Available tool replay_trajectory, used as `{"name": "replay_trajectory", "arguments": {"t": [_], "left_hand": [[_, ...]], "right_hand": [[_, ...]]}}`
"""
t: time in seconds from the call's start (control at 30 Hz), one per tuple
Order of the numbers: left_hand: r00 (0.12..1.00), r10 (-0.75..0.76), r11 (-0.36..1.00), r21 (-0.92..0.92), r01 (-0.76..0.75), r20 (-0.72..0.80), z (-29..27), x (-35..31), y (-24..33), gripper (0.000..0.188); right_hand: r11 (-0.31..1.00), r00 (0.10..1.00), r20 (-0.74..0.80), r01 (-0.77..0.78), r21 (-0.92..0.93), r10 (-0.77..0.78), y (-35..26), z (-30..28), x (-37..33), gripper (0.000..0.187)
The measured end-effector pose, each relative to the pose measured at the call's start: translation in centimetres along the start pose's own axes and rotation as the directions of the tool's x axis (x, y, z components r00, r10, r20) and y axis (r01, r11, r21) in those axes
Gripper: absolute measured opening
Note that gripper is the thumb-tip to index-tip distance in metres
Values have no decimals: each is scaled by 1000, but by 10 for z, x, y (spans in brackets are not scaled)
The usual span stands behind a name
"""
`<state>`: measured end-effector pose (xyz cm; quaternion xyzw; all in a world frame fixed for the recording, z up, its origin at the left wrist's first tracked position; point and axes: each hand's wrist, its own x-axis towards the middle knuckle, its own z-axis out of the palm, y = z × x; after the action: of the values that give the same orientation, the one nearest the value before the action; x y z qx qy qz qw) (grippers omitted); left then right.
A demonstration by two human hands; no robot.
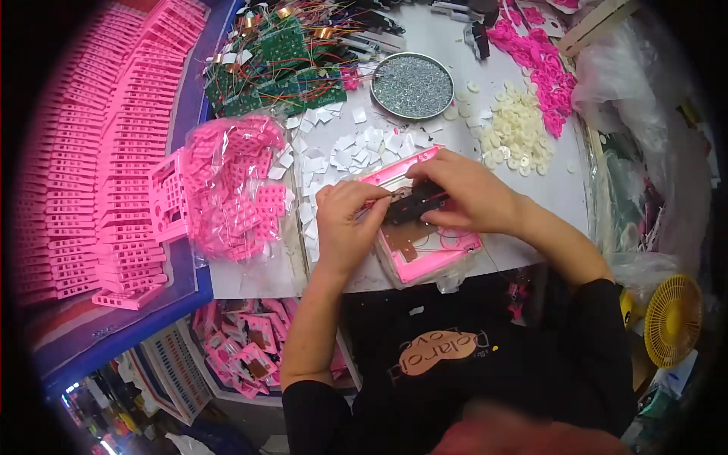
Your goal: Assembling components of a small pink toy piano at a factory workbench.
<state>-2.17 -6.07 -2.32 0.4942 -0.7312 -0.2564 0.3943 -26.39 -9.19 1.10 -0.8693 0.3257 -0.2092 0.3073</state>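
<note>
A pink plastic frame (pixel 428 265) lies tilted at the table's front edge, on what looks like a clear-wrapped block. Brown board and a thin wire loop show inside it. Over the frame, my right hand (pixel 478 193) grips a black plastic part (pixel 413 206) between thumb and fingers. My left hand (pixel 345 224) is closed in a pinch at the left end of that part. Something thin and reddish shows by its fingertips, too small to make out.
White square pads (pixel 356 152) lie behind the frame, near a round tin of small screws (pixel 413 86). Green circuit boards (pixel 288 68), cream discs (pixel 519 129) and pink pieces (pixel 550 76) lie farther back. Bagged pink grids (pixel 235 182) and stacked pink housings (pixel 129 152) stand left; a yellow fan (pixel 673 320) right.
</note>
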Motion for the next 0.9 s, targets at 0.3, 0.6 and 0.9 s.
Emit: {"name": "replay_trajectory", "arguments": {"t": [0.3, 0.6, 0.9], "left_hand": [[963, 131, 989, 36, -144, 237, -11, 16, -3, 12], [920, 298, 937, 103, -332, 254, -15, 6, 3, 20], [900, -263, 945, -93, 313, 348, -5, 10, 15, 19]], "right_hand": [[995, 995, 31, 93, 33, -94, 8, 9, -4, 51], [994, 974, 208, 102, -32, -94, 0, -1, 5, 54], [961, 976, 173, 170, -217, -133, -13, 3, 3, 48]]}}
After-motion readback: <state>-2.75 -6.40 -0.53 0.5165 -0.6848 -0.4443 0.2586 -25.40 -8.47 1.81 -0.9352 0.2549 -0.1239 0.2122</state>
